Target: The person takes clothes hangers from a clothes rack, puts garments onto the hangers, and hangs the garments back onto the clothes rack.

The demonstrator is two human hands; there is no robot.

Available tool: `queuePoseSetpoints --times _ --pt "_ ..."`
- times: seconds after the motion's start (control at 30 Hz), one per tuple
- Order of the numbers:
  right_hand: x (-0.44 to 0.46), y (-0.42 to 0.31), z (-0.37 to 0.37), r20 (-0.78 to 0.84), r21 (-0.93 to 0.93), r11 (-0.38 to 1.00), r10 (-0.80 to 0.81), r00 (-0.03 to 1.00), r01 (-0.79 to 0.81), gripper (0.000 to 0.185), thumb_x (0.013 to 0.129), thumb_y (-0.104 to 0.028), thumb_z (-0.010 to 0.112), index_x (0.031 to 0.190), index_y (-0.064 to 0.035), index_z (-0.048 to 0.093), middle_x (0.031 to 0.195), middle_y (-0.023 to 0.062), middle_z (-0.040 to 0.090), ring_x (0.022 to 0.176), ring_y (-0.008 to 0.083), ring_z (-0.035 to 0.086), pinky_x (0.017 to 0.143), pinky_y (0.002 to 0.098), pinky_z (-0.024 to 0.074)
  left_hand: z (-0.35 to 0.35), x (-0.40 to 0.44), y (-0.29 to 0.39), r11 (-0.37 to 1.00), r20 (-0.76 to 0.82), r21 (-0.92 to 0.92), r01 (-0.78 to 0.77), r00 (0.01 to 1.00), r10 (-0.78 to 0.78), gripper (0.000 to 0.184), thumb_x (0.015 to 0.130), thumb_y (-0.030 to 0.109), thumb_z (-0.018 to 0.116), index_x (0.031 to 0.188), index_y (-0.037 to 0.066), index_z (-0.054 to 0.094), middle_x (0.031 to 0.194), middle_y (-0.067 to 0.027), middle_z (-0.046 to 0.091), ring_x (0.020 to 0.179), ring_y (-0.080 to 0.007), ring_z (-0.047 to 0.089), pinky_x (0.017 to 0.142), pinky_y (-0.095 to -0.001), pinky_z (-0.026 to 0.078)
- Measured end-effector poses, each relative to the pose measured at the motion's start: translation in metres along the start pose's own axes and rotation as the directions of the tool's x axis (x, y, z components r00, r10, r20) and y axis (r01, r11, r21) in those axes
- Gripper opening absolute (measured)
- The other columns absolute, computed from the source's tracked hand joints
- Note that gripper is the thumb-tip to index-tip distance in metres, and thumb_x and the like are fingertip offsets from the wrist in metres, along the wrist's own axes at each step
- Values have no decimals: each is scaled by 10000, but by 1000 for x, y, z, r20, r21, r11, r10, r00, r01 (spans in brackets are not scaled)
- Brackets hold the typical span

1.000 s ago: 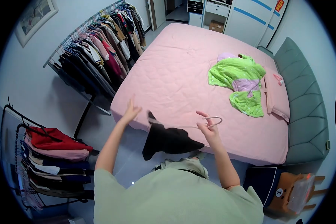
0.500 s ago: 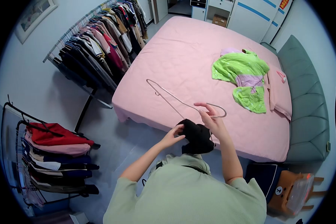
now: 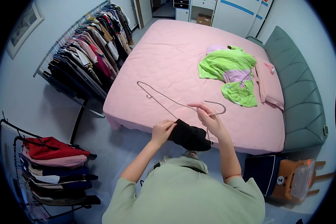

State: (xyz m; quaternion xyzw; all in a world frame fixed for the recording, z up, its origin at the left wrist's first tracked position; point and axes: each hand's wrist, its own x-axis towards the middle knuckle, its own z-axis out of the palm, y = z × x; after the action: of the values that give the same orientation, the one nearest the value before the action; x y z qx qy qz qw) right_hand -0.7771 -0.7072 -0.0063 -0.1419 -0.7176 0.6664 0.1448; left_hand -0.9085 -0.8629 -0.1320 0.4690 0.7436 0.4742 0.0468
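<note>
In front of my body, over the near edge of the bed, I hold a thin light-coloured clothes hanger (image 3: 161,92). My right hand (image 3: 208,114) is closed around its neck, just below the hook. A black piece of clothing (image 3: 189,136) hangs over the hanger's lower bar; its exact kind I cannot make out. My left hand (image 3: 163,131) pinches the left edge of the black cloth against the bar. One end of the hanger, with a small loop, sticks out to the left, bare of cloth.
The pink bed (image 3: 160,56) carries a crumpled green and lilac garment (image 3: 227,65) and a pillow (image 3: 270,84). A full clothes rack (image 3: 89,52) stands at the back left, a smaller one (image 3: 56,168) at the near left. A brown bear-faced stool (image 3: 287,179) is at the right.
My left hand has moved slightly left and pulled the bunched black cloth out flatter along the bar. My right hand keeps its hold on the hanger. The view has shifted a little.
</note>
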Motion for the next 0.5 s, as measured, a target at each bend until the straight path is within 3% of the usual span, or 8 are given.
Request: queuePoseSetpoints --times 0.07,0.17,0.27,0.3,0.33,0.37,0.4,0.5 --pt "-1 6 -2 -11 -2 1000 -1 1000 1 288 909 -169 411 1099 -36 582 635 -77 277 576 29 274 511 192 242 -12 6 7 975 87 155 -162 985 150 135 793 161 623 826 31 636 751 -119 622 667 -272 612 586 -321 484" --pt "0 26 -5 -16 -53 998 -16 1000 15 274 909 -167 403 1065 -34 586 635 -78 303 582 26 296 513 195 250 -19 6 9 946 69 266 -184 983 172 117 795 120 621 853 21 643 786 -115 640 660 -185 608 595 -294 470" --pt "-5 32 -2 26 -52 999 4 1000 -3 241 896 -155 410 990 -29 593 624 -70 341 577 28 327 504 199 260 -29 13 1 992 -89 -112 53 994 -64 146 827 130 602 858 -9 633 778 -75 652 661 -116 582 603 -267 449" --pt "-7 35 -5 55 -46 998 46 997 -43 235 891 -152 412 977 -28 593 613 -67 340 567 30 325 499 198 259 -32 13 -10 923 -65 -273 272 952 -300 191 867 149 575 851 -35 626 756 -8 627 692 -54 532 628 -230 430" --pt "-10 38 -9 83 -41 995 89 993 -86 230 886 -148 415 964 -26 593 603 -64 338 558 32 322 494 197 258 -40 19 -6 802 -111 -502 323 896 -431 213 890 162 556 849 -36 623 758 36 585 714 -32 497 621 -205 415" --pt "-12 43 -13 82 -10 996 86 993 -85 223 881 -148 417 949 -26 591 592 -63 331 547 32 315 489 198 254 -48 23 -22 806 -170 -540 243 906 -387 203 895 159 551 855 -30 616 726 39 560 688 -29 486 611 -189 401" --pt "-14 48 -18 81 20 996 82 993 -84 218 876 -149 420 935 -25 589 581 -61 324 536 33 307 483 198 250 -59 28 -19 834 -241 -513 203 898 -367 185 895 152 547 856 -20 604 706 45 542 669 -24 472 583 -187 386" --pt "-21 39 -28 122 83 981 163 979 -174 209 869 -148 419 907 -25 584 556 -64 305 512 31 285 474 196 236 -89 31 -7 928 -278 -247 280 897 -345 124 854 118 588 816 0 580 646 29 501 615 -39 440 554 -205 378"
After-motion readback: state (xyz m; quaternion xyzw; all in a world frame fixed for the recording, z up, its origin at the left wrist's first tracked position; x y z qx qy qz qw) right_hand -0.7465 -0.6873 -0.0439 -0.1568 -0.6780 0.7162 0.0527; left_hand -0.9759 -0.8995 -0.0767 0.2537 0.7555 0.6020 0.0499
